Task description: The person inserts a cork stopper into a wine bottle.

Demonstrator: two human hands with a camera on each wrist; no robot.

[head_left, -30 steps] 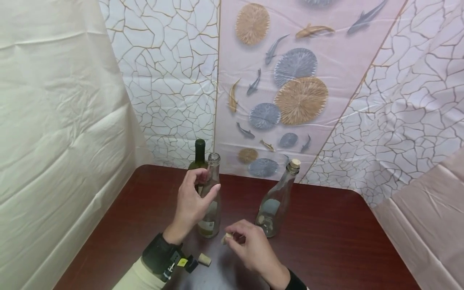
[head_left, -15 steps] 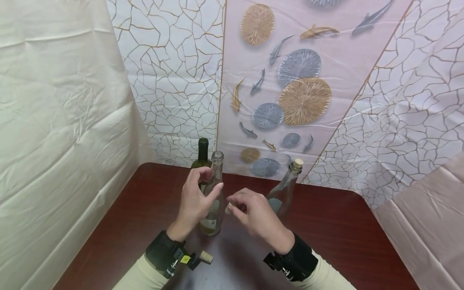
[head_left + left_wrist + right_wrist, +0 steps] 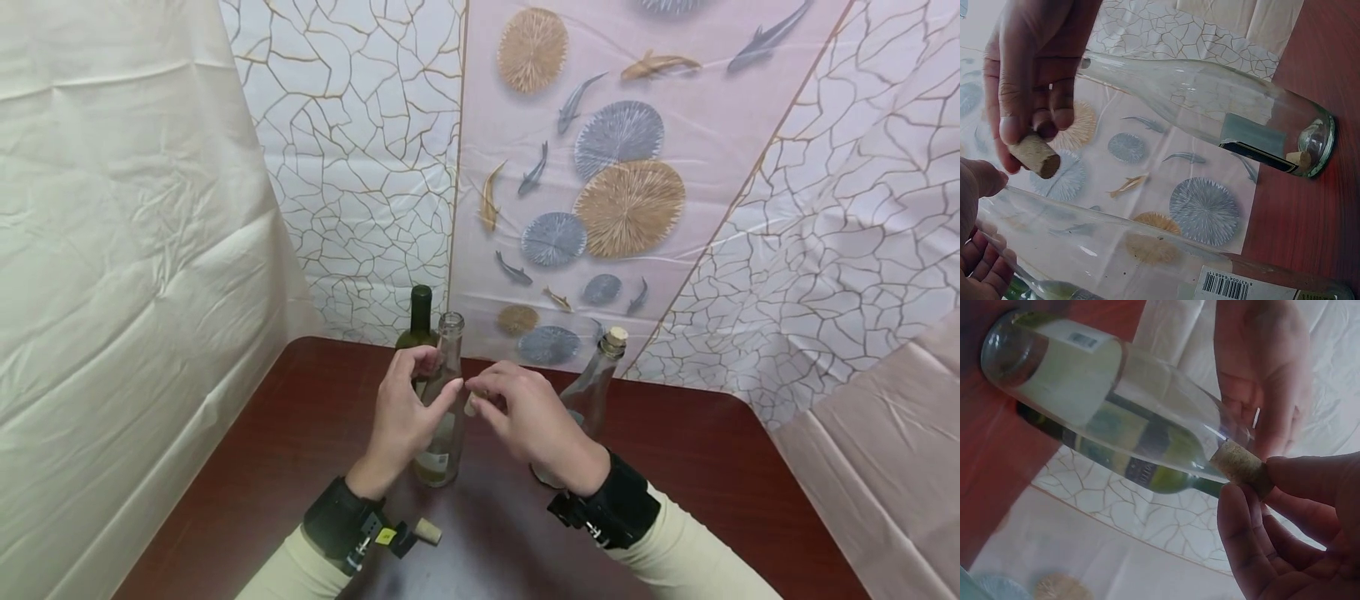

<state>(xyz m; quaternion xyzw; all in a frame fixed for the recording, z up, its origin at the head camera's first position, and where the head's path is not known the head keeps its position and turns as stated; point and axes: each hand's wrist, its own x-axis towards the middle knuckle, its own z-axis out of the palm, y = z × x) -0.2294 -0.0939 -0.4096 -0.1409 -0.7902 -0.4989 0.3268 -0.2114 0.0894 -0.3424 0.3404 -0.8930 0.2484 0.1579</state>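
My left hand (image 3: 405,408) grips the neck of a clear glass bottle (image 3: 437,458), fingers behind it and thumb at the near side. That bottle stands upright on the table, its mouth uncovered and a barcode label low on its side. Between thumb and fingertips, my right hand (image 3: 532,417) pinches a cork (image 3: 1241,467). In the head view the cork is beside the bottle's neck, below the height of its mouth. The left wrist view shows one end of the cork (image 3: 1036,156) sticking out from the fingers.
Behind my right hand stands a second clear bottle (image 3: 596,387) with a cork stopper (image 3: 617,337) in its mouth and another cork (image 3: 1298,159) inside. A green bottle (image 3: 421,312) is behind the gripped one. A loose cork (image 3: 428,532) lies on the table (image 3: 690,483) near my left wrist.
My right hand has risen with the cork from low over the table to the height of the bottle's neck. My left hand keeps its grip on the bottle.
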